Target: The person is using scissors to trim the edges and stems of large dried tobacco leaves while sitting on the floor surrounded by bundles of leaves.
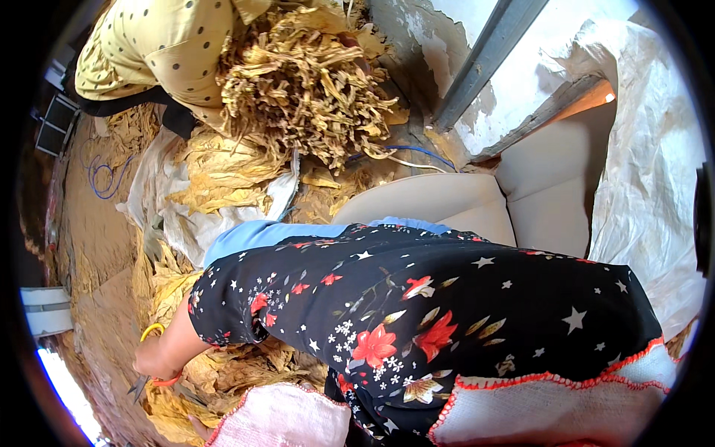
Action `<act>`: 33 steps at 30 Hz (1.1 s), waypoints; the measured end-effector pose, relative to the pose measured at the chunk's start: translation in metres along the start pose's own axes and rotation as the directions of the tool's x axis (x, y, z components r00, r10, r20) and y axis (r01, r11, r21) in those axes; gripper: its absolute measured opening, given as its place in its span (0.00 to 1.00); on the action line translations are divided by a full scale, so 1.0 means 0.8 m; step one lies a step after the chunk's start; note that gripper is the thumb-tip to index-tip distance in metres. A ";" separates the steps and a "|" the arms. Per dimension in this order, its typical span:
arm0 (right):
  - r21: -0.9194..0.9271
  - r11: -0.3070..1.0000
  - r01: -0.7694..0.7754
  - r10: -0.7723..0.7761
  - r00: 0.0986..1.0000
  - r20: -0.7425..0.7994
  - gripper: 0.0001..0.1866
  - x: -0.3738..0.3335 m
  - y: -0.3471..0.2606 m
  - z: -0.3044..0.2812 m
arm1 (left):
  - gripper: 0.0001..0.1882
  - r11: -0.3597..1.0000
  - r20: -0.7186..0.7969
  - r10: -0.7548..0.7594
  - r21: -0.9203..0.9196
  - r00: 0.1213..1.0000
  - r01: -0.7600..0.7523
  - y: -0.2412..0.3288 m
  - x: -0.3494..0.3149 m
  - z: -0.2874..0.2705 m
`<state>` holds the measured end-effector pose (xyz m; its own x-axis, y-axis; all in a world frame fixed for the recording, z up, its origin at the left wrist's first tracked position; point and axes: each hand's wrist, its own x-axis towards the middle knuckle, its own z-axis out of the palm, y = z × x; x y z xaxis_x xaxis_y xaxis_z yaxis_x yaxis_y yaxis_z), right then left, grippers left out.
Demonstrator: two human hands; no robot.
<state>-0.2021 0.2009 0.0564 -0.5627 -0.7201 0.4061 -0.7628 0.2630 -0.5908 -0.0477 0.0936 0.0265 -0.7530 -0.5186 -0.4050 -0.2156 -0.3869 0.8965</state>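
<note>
My right arm, in a black floral sleeve, reaches across to the left. My right hand (154,359) is closed on what looks like a pair of scissors (137,387). Dark pointed blades show below its fingers, and a yellow loop and an orange-red one curve out on either side. Beneath and beside the hand lie dried yellow-brown leaves (175,413). Low in the picture, a bit of my left hand (199,428) shows against the leaves, mostly hidden by a pale pink cloth (287,417); I cannot tell what its fingers do.
A person in a yellow dotted garment (175,52) is beside a big bundle of dried leaves (305,89). Leaves also lie on a white sack (156,190). Nearby are a beige padded seat (439,205), a metal post (488,67), plastic sheeting (644,194) and blue cord (100,182).
</note>
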 end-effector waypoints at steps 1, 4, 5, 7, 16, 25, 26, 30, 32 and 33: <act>0.014 1.000 -0.005 0.005 1.000 -0.010 0.12 -0.001 0.000 -0.011 | 0.27 1.000 -0.012 -0.004 0.006 1.000 0.004 0.002 0.001 -0.002; 0.025 0.999 -0.036 0.038 0.997 -0.062 0.12 -0.005 -0.002 -0.023 | 0.27 1.000 -0.014 -0.002 0.018 1.000 0.003 0.006 -0.005 0.010; 0.028 0.998 -0.051 0.053 0.995 -0.079 0.12 -0.005 -0.003 -0.024 | 0.27 1.000 -0.013 0.001 0.023 1.000 -0.001 0.007 -0.006 0.014; -0.026 0.999 -0.022 0.020 0.995 -0.102 0.12 -0.002 -0.005 -0.025 | 0.26 1.000 -0.009 -0.003 0.027 1.000 0.004 0.009 -0.006 0.025; -0.105 0.960 0.259 -0.266 0.962 -0.064 0.16 0.003 0.004 -0.042 | 0.25 0.999 0.020 -0.019 0.051 1.000 0.018 0.028 0.016 0.056; -0.026 0.991 0.135 -0.132 0.988 0.083 0.14 0.017 0.006 -0.036 | 0.24 1.000 0.020 -0.028 0.012 0.999 0.028 0.030 0.034 0.029; -0.020 0.992 0.128 -0.126 0.989 0.080 0.14 0.018 0.008 -0.033 | 0.24 1.000 0.026 -0.028 0.007 0.999 0.028 0.031 0.037 0.026; -0.006 0.995 0.104 -0.102 0.987 0.122 0.15 0.022 0.018 -0.021 | 0.23 0.999 0.032 -0.023 -0.023 0.999 0.024 0.028 0.043 0.020; 0.043 0.995 0.090 -0.094 0.988 0.121 0.14 0.024 0.014 -0.010 | 0.23 0.999 0.015 -0.018 -0.032 1.000 0.018 0.031 0.043 0.009; 0.066 0.994 0.086 -0.094 0.988 0.121 0.14 0.028 0.011 -0.007 | 0.23 0.999 0.011 -0.009 -0.040 1.000 0.010 0.036 0.043 0.000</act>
<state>-0.2231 0.1905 0.0643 -0.4461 -0.8138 0.3726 -0.7856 0.1567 -0.5985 -0.0797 0.0645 0.0380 -0.7579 -0.5065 -0.4110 -0.1975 -0.4224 0.8847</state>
